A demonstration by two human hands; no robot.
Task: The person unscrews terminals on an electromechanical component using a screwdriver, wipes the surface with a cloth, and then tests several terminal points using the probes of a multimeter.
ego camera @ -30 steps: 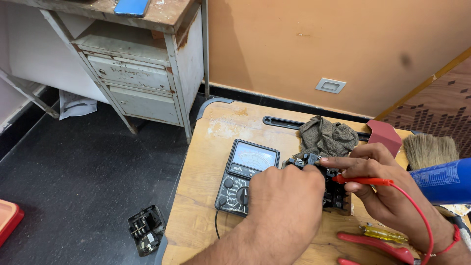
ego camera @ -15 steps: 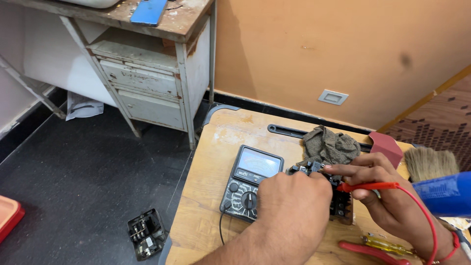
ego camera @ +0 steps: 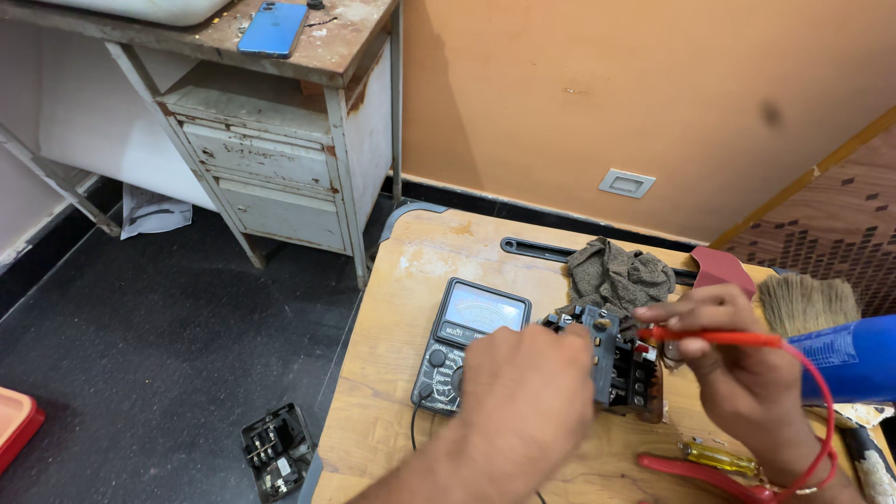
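A black analogue multimeter (ego camera: pixel 478 322) lies on the wooden table (ego camera: pixel 397 373). To its right sits a black electrical component (ego camera: pixel 627 369) with terminals. My left hand (ego camera: pixel 527 397) has its fingers curled, back toward me. It covers the meter's lower right corner and the component's left edge, and what it grips is hidden. My right hand (ego camera: pixel 742 378) pinches a red test probe (ego camera: pixel 719 338) whose tip rests on the top of the component. Its red lead loops round my wrist.
Behind the component lie a grey rag (ego camera: pixel 616 275), a black wrench (ego camera: pixel 537 249), a brush (ego camera: pixel 807 303) and a blue tool body (ego camera: pixel 854 359). Red pliers (ego camera: pixel 691 467) and a yellow screwdriver (ego camera: pixel 719 457) lie near me. A black part (ego camera: pixel 275 448) sits on the dark floor beside a metal desk (ego camera: pixel 280 177).
My left hand has slid a little leftward onto the meter's corner. My right hand keeps the red probe on the component. The view has tilted slightly.
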